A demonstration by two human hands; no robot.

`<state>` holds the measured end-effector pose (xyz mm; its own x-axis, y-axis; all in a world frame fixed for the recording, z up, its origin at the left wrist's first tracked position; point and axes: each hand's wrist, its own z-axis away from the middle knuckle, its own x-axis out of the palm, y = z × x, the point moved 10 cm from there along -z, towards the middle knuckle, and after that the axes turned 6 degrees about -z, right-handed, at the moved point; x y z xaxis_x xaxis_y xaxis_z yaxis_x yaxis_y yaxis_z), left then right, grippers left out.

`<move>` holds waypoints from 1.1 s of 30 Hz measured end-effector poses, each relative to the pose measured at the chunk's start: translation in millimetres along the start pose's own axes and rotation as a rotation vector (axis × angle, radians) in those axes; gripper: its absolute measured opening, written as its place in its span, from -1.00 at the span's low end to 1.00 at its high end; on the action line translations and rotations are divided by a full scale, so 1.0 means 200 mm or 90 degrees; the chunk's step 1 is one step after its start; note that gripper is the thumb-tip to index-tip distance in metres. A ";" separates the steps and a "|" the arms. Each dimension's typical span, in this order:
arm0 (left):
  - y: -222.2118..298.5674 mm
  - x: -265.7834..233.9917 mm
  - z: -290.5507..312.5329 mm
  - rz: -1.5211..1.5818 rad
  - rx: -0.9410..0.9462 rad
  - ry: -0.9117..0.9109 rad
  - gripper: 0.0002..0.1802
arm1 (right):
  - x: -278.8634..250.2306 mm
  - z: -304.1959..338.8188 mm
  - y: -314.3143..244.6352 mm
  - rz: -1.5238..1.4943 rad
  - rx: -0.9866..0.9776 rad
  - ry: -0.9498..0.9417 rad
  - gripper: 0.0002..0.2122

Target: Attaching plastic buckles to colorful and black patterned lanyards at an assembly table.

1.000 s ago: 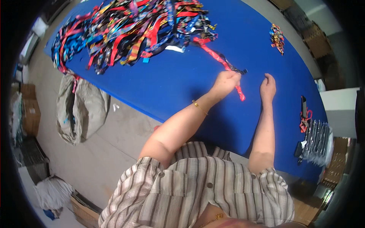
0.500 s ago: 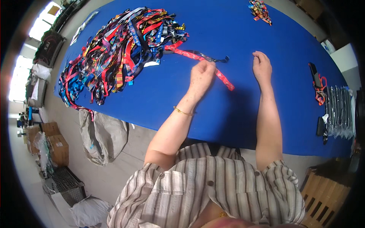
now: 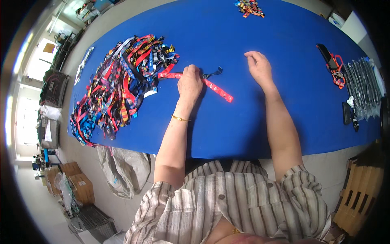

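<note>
A large heap of printed lanyard straps [image 3: 118, 81], red, blue, black and yellow, covers the left part of the blue table. From its right side a red lanyard strap [image 3: 218, 90] stretches out, with its free end on the cloth. My left hand [image 3: 190, 84] is closed over the middle of this strap, the fingers bent down and partly hidden. Just beyond the hand lies a dark strap [image 3: 213, 74] with a curled end. My right hand [image 3: 258, 69] is held above the table to the right, holding nothing, its thumb and fingers loosely apart.
At the table's far edge sits a smaller pile of straps [image 3: 250, 8]. To the right are a black phone-like object [image 3: 326, 56], orange-handled scissors [image 3: 338, 71] and a stack of plastic-wrapped dark packs [image 3: 362, 87]. A pale sack [image 3: 126, 171] lies below the left edge.
My view has shifted, so the table things appear displaced. My left hand has turned from a raised pinch to lying over the red lanyard strap. My right hand stays free, fingers more spread.
</note>
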<state>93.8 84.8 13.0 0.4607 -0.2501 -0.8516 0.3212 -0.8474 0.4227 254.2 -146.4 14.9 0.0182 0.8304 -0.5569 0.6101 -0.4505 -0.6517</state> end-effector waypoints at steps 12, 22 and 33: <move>0.10 0.08 0.00 -0.104 0.053 -0.088 -0.86 | 0.20 0.12 -0.38 -0.263 -0.161 -0.208 -0.72; 0.19 0.02 0.03 0.015 0.203 0.028 -0.79 | 0.33 0.22 -0.52 -0.119 -0.229 -0.194 -0.86; 0.13 0.12 -0.05 0.400 -0.120 -0.284 -0.76 | 0.28 0.10 -0.23 -0.431 0.080 -0.171 -0.85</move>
<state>121.6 60.7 7.4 0.2406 -0.8532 -0.4629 0.2645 -0.4012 0.8770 210.7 -86.5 3.6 -0.5345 0.8381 -0.1090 0.3241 0.0841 -0.9423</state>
